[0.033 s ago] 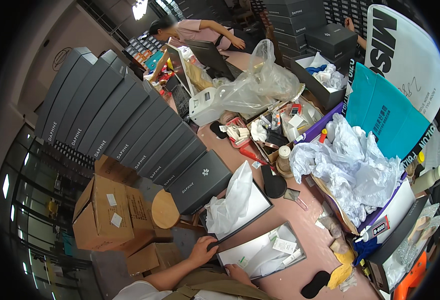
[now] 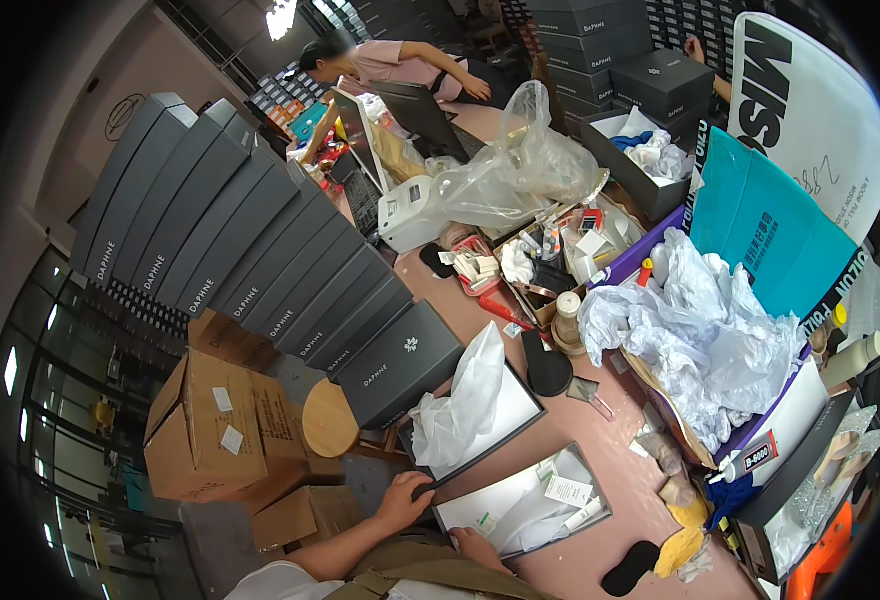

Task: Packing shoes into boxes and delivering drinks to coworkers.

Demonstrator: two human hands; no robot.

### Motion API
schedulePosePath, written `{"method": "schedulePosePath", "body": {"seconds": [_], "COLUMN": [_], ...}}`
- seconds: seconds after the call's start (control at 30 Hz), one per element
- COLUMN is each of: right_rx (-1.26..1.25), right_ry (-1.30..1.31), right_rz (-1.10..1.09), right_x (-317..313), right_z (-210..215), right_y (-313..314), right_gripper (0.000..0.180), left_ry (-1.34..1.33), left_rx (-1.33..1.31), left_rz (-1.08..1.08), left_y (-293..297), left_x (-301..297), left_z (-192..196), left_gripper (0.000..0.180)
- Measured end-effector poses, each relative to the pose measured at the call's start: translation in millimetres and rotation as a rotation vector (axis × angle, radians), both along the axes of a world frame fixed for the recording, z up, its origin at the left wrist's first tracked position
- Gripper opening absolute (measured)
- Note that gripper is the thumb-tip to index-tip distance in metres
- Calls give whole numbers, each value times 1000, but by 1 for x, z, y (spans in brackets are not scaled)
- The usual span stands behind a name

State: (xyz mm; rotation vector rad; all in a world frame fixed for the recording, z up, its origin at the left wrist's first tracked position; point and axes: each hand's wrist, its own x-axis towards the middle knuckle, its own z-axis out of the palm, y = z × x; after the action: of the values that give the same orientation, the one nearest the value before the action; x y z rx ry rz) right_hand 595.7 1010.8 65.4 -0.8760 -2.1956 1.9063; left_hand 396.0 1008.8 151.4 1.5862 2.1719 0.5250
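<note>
Two open dark shoebox parts with white insides lie on the pink table in front of me. The farther shoebox holds crumpled white tissue paper. My left hand has its fingers closed at this box's dark near corner. The nearer shallow shoebox part contains white paper, a white tag and a small white packet. At its near left rim rests my right hand, fingers bent against the edge and partly hidden.
Grey shoeboxes are stacked in a leaning row at left, above brown cartons. White tissue fills a purple-edged box at right, near a glue tube and glittery shoes. A person in pink works across the table.
</note>
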Motion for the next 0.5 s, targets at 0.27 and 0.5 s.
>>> {"method": "schedulePosePath", "body": {"seconds": [0.27, 0.5], "right_rx": [156, 146], "right_ry": [-7, -7], "right_rz": [-48, -257], "right_x": [-8, 1], "right_z": [-4, 55], "right_y": [-7, -5], "right_gripper": [35, 30], "left_ry": [-87, -300], "left_rx": [157, 295], "left_rz": [164, 312], "left_y": [-20, 5], "left_x": [-26, -74], "left_z": [-10, -2], "left_gripper": [16, 28]}}
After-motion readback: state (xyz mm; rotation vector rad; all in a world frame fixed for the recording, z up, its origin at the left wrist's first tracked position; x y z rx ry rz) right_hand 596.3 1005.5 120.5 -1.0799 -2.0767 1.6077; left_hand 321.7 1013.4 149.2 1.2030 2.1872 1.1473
